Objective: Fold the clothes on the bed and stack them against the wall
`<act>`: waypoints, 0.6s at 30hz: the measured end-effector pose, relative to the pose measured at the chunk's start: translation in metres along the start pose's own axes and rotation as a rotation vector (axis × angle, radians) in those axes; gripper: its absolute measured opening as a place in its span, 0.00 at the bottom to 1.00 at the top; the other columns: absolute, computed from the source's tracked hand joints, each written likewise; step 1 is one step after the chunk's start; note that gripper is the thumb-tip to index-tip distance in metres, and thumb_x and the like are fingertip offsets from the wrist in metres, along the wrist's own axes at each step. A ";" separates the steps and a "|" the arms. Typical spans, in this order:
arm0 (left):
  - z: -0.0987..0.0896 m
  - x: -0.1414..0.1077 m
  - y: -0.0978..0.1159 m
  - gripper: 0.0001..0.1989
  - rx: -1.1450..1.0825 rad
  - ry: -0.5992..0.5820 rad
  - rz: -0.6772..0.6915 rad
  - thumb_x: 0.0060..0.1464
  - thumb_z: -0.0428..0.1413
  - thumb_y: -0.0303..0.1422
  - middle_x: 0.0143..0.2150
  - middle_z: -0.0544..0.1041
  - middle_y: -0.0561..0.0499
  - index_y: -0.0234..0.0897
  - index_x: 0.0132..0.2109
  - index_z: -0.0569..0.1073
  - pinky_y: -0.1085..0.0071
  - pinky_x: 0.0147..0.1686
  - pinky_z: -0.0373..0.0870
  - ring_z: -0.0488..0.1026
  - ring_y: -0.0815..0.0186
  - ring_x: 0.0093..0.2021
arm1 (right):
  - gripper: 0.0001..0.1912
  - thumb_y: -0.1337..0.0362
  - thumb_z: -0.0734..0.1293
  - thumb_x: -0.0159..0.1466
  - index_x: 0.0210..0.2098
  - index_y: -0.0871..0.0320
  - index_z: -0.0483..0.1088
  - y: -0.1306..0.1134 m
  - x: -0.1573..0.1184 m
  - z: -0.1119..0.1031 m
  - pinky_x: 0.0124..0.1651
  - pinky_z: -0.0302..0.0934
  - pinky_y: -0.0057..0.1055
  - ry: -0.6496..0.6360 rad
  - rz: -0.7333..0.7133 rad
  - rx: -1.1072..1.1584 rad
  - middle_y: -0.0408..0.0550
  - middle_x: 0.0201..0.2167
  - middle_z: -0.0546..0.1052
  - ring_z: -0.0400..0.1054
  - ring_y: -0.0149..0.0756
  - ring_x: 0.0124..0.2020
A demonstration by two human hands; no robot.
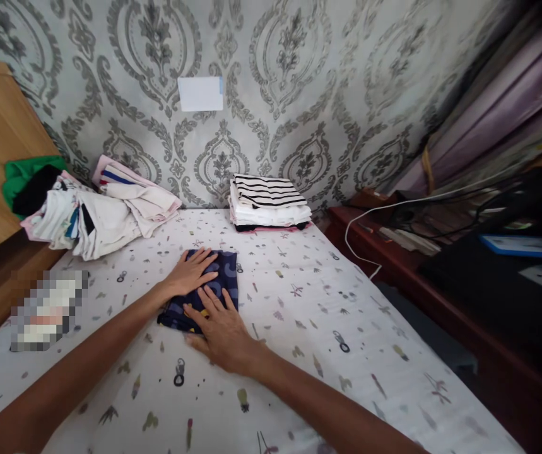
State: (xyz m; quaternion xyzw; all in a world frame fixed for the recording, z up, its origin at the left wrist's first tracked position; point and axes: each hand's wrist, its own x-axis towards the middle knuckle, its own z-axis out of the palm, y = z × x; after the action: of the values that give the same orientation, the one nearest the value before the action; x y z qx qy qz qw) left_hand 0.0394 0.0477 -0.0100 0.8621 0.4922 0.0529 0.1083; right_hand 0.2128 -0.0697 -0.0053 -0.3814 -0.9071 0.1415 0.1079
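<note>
A dark blue patterned garment [227, 272], folded into a small rough square, lies on the bed's white printed sheet [289, 353]. Flat on its upper left part rests my left hand [192, 272], fingers stretched out. My right hand [221, 328] lies on the lower right part with its fingers spread. Both palms press on top of the cloth and neither grips it. Some yellow print shows between the fingers of my right hand. The hands and fingers cover much of the garment.
Against the patterned wall stands a folded stack [271, 202] topped by a striped cloth. A looser clothes pile [105, 214] sits by the wooden headboard [0, 151]. A blurred-out item [50, 312] lies at left. A dark red desk [394, 277] with a white cable [349, 233] borders the right.
</note>
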 end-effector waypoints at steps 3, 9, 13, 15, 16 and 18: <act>-0.012 0.007 0.007 0.29 -0.036 0.054 0.054 0.68 0.40 0.49 0.75 0.52 0.45 0.47 0.71 0.56 0.43 0.69 0.34 0.45 0.53 0.75 | 0.32 0.47 0.57 0.71 0.69 0.55 0.58 -0.012 0.002 -0.002 0.71 0.37 0.58 0.068 -0.080 -0.018 0.61 0.71 0.56 0.46 0.49 0.73; -0.034 0.045 -0.003 0.26 -0.239 0.060 0.142 0.65 0.44 0.47 0.67 0.68 0.46 0.45 0.65 0.65 0.55 0.67 0.49 0.63 0.55 0.67 | 0.28 0.49 0.57 0.72 0.68 0.53 0.59 -0.022 0.007 -0.004 0.70 0.43 0.57 0.120 -0.163 0.016 0.57 0.70 0.59 0.48 0.45 0.72; -0.036 0.064 -0.025 0.20 -0.379 0.050 0.049 0.57 0.53 0.46 0.47 0.80 0.44 0.39 0.49 0.77 0.65 0.49 0.67 0.75 0.54 0.47 | 0.22 0.56 0.57 0.73 0.63 0.56 0.65 -0.008 -0.001 -0.006 0.70 0.47 0.55 0.198 -0.075 0.030 0.58 0.68 0.63 0.51 0.45 0.71; -0.033 0.068 -0.030 0.15 -0.371 0.048 0.032 0.52 0.56 0.45 0.38 0.80 0.47 0.39 0.39 0.78 0.68 0.43 0.67 0.74 0.57 0.40 | 0.20 0.59 0.58 0.73 0.60 0.57 0.68 -0.003 -0.007 -0.006 0.70 0.47 0.55 0.226 -0.040 0.020 0.59 0.66 0.66 0.53 0.46 0.70; -0.033 0.069 -0.031 0.14 -0.366 0.032 0.032 0.51 0.56 0.44 0.34 0.79 0.49 0.39 0.35 0.77 0.69 0.40 0.66 0.73 0.59 0.37 | 0.19 0.60 0.58 0.72 0.59 0.57 0.68 -0.002 -0.010 -0.005 0.70 0.48 0.56 0.229 -0.039 0.016 0.58 0.65 0.67 0.53 0.46 0.70; -0.033 0.070 -0.031 0.14 -0.375 -0.023 0.031 0.50 0.57 0.45 0.28 0.77 0.51 0.39 0.29 0.75 0.70 0.36 0.63 0.70 0.61 0.32 | 0.18 0.62 0.59 0.72 0.59 0.56 0.69 -0.003 -0.015 -0.003 0.70 0.47 0.56 0.228 -0.060 0.018 0.57 0.64 0.68 0.54 0.46 0.70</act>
State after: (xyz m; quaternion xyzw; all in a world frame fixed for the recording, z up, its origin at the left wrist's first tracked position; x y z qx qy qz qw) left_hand 0.0427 0.1278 0.0134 0.8348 0.4592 0.1354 0.2719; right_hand 0.2220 -0.0822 -0.0030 -0.3669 -0.8987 0.1020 0.2177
